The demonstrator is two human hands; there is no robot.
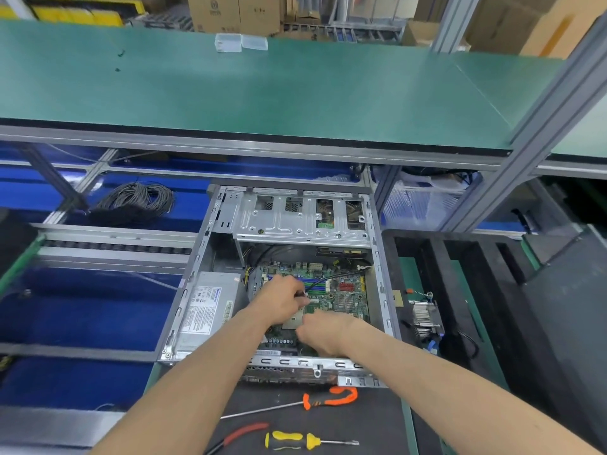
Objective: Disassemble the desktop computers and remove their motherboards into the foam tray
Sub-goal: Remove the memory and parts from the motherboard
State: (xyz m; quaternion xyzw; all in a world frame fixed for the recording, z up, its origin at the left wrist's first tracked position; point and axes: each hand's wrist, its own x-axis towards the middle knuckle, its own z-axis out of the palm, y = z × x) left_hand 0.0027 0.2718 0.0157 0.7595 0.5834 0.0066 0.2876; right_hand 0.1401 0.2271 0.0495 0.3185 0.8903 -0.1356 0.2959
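Your motherboard lies flat in the open grey steel case on the counter: green board, blue slots, a red heatsink, a finned silver one. Your left hand pinches a black cable over the slots; your right hand curls onto the board, its grasp hidden. A boxy silver supply sits left. Two screwdrivers lie nearer you.

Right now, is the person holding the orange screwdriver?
No, the orange screwdriver lies on the mat while both hands work on the motherboard.
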